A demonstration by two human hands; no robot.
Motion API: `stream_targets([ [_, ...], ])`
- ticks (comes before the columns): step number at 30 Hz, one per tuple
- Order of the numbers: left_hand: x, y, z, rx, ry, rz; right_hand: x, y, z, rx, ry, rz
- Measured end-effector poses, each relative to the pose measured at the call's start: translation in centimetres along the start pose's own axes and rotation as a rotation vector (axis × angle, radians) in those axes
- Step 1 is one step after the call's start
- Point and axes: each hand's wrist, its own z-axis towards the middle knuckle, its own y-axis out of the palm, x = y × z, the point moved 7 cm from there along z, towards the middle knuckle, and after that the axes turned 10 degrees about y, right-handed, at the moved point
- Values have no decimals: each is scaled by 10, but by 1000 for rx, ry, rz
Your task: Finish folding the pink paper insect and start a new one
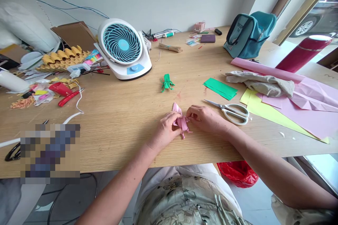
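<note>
A folded pink paper figure (182,122) with thin leg-like points lies low over the table in front of me. My left hand (169,126) grips its left side, fingers closed around the paper. On the figure's right side, my right hand (202,116) has its fingertips pinched together at one of the thin points. Beyond the hands stands a similar green paper figure (167,83). Close to my right hand lie white-handled scissors (233,112), their blades partly spread, and behind them a stack of green paper strips (220,88).
A white and blue fan (123,47) stands at the back left, beside piled craft scraps. On the right are pink paper sheets (301,116), yellow paper (271,109), a grey cloth glove (264,81), a red thermos (303,53) and a teal bag (249,35). A red-lined bin (239,174) sits below the edge.
</note>
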Motion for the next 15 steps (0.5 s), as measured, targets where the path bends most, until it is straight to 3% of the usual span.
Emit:
stream_targets([
  [15, -1, 2, -1, -23, 2, 44, 14, 11, 7, -92, 282, 303],
])
